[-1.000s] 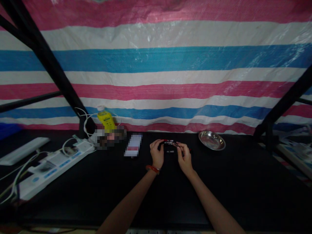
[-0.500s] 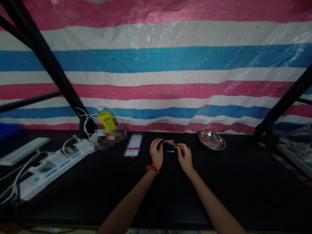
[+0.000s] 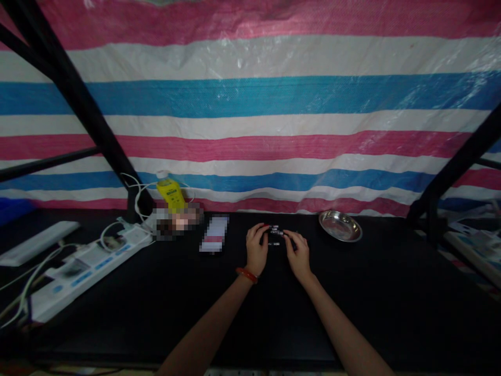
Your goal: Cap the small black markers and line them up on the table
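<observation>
Right where the two hands nearly met, there they were: a tight little bunch of slim, dark, pen-like rods (image 3: 277,233) with silvery markings, crosswise between the fingers, a touch of red at the left end. From where I stood I couldn't tell whether the bunch was raised or resting on the tabletop (image 3: 273,308). One separate rod (image 3: 273,244) lay just on the near side, clear of the fingertips. Light, I'd have said, and stiff, smooth enough to slip or roll under a careless touch, though nothing about them looked brittle. The middle of the barrel seemed the surest place for a pinch; the ends suited steadying or turning. And the grips? The left hand (image 3: 257,249), a reddish bangle (image 3: 246,275) at its wrist, curved its fingers about the left end, thumb apart from forefinger; what they pinched, if anything, was too small to make out. Opposite, the right hand (image 3: 298,253) looked to be pinching a rod's end between thumb and forefinger. Farther out, a shiny metal dish (image 3: 340,226) sat to the right; leftward, a pixelated phone-shaped slab (image 3: 214,234), a yellow bottle (image 3: 171,194) and a long white power strip (image 3: 92,274).
</observation>
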A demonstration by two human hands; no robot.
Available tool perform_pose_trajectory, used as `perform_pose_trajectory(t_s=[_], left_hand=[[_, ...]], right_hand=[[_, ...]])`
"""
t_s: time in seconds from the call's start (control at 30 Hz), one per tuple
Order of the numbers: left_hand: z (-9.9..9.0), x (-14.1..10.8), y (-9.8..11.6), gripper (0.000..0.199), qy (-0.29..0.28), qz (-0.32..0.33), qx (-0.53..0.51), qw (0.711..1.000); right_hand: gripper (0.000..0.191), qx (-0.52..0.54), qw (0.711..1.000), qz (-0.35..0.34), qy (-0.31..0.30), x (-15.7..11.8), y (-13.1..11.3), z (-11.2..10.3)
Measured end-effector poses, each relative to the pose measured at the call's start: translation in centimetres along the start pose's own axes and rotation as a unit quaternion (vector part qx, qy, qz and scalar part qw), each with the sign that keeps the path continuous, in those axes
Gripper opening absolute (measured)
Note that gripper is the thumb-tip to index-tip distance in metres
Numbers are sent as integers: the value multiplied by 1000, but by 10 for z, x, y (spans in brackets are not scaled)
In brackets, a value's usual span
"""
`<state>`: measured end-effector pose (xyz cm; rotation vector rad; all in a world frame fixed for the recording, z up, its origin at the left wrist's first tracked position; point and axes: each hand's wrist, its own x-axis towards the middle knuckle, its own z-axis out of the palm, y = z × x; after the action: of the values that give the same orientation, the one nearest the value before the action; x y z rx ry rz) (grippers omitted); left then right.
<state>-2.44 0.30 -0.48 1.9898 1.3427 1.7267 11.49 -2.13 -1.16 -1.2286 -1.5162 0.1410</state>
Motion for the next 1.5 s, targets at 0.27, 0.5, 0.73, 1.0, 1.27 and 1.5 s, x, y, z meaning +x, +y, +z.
perform_pose_trajectory(t_s=[0.27, 0.5, 0.73, 1.0, 1.27, 1.5], left_hand=[[3, -4, 3, 25, -118, 22, -1, 993], [5, -5, 3, 29, -173, 43, -5, 984], [4, -3, 3, 23, -138, 9, 20, 990], [0, 1, 5, 15, -145, -36, 70, 986], [-1, 11, -8, 19, -149, -55, -64, 985], [-1, 10, -7, 19, -125, -65, -81, 987]], right_hand=[[43, -4, 998, -68, -18, -1, -8, -4], [35, 18, 998, -48, 22, -1, -12, -5], [28, 95, 990, 52, 92, -2, -12, -1], [20, 173, 970, 120, 125, 1, -12, 0], [29, 158, 959, 181, 153, 7, 3, -1], [40, 180, 952, 204, 138, 9, 3, -2]])
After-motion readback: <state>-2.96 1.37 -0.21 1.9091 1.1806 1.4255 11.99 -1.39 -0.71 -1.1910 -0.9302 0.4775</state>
